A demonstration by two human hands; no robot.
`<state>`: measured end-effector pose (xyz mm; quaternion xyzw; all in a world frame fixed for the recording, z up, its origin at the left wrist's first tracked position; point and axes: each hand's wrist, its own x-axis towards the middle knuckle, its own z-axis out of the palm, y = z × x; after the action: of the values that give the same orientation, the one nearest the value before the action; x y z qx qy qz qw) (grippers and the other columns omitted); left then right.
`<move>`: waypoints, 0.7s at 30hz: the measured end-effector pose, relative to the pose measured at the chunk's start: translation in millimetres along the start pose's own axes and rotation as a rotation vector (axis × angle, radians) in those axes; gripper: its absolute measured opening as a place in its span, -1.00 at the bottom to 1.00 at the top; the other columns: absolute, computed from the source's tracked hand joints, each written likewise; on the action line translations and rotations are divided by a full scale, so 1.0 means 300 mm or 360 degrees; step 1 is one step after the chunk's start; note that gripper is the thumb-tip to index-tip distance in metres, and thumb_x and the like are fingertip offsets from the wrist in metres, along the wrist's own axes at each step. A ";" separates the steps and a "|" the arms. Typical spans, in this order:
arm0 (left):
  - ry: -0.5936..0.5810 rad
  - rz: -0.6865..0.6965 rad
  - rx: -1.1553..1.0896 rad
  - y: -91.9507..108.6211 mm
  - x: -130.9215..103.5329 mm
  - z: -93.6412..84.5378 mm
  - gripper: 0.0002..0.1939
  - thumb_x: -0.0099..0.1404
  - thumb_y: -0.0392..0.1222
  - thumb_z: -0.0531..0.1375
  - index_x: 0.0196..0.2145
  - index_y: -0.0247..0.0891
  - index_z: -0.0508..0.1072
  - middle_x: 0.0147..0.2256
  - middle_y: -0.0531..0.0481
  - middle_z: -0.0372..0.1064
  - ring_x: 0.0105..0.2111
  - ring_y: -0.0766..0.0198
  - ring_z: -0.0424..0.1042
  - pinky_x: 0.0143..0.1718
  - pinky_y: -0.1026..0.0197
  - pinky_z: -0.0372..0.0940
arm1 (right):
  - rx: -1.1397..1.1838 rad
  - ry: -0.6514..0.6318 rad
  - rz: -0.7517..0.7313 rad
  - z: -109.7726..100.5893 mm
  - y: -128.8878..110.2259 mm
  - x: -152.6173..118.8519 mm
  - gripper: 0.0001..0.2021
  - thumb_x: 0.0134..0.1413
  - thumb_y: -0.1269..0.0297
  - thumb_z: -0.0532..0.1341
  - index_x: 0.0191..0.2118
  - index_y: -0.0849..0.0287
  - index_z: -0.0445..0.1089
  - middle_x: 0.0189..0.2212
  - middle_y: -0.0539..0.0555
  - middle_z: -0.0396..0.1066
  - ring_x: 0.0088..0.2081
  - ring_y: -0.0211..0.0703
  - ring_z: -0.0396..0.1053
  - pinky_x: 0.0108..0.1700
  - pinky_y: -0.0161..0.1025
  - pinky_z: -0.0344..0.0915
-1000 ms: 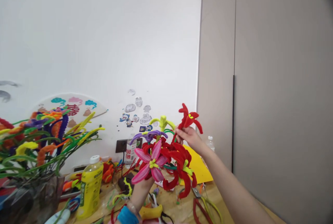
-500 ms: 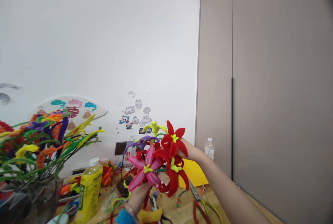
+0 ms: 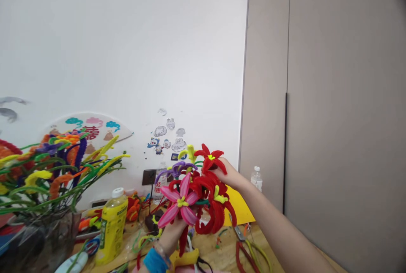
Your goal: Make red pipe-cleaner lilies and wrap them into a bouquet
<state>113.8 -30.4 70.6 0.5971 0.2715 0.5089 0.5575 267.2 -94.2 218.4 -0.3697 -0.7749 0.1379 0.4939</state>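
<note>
A mixed bunch of fuzzy flowers (image 3: 206,182) had been gathered and was held up above the tabletop (image 3: 225,252), over the fingers of the left hand (image 3: 172,235). Those fingers were mostly hidden behind petals but were judged to be gripping the stems. The upper red flower (image 3: 212,157) was raised at the fingers of the right hand (image 3: 228,173); whether these were closed on its stem could not be told. Its placing in the bunch was judged to be under way, with its final position perhaps still to be settled. Whether the bunch was complete could not be told, and no wrapping or tie could be seen around it.

The petals were looped and spread outward. A pink flower (image 3: 182,201) with a yellow centre was set just above the left fingers. A lower red flower (image 3: 220,197), its petals curled down, was placed below the right fingers, while a purple flower (image 3: 180,167) and a yellow flower (image 3: 190,154) were seen to their left. More fuzzy flowers (image 3: 60,180) were held in a clear vase (image 3: 61,235), well to the left of both hands' fingers.
</note>
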 end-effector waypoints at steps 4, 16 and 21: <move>-0.0073 0.0092 -0.0054 0.013 0.002 0.005 -0.53 -0.07 -0.04 0.27 -0.19 -0.29 0.41 -0.21 -0.15 0.46 -0.07 0.00 0.33 0.00 0.06 0.19 | 0.0010 0.0020 0.0058 -0.006 -0.016 -0.002 -0.89 -0.17 0.44 0.09 -0.62 0.20 0.19 -0.63 -0.11 0.19 -0.54 -0.33 0.14 -0.49 -0.39 0.10; -0.0146 0.0147 0.0058 0.042 0.003 -0.006 -0.57 -0.07 -0.05 0.25 -0.21 -0.27 0.43 -0.25 -0.14 0.49 -0.07 0.00 0.34 0.04 0.05 0.14 | 0.0053 -0.0166 0.0111 -0.030 0.000 -0.003 -0.90 -0.25 0.52 0.06 -0.57 0.20 0.24 -0.59 -0.09 0.23 -0.50 -0.29 0.19 -0.44 -0.37 0.16; -0.0161 0.0129 0.0046 0.035 0.005 -0.017 -0.51 -0.11 0.07 0.26 -0.26 -0.29 0.45 -0.33 -0.14 0.51 -0.12 -0.05 0.38 0.04 -0.02 0.13 | 0.0023 -0.0261 0.0094 -0.037 -0.004 -0.005 -0.88 -0.26 0.53 0.05 -0.54 0.20 0.26 -0.56 -0.08 0.27 -0.45 -0.25 0.24 -0.37 -0.34 0.21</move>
<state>107.2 -29.5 80.4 0.6406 0.2259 0.4963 0.5406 276.6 -97.7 223.2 -0.3763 -0.8005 0.1878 0.4270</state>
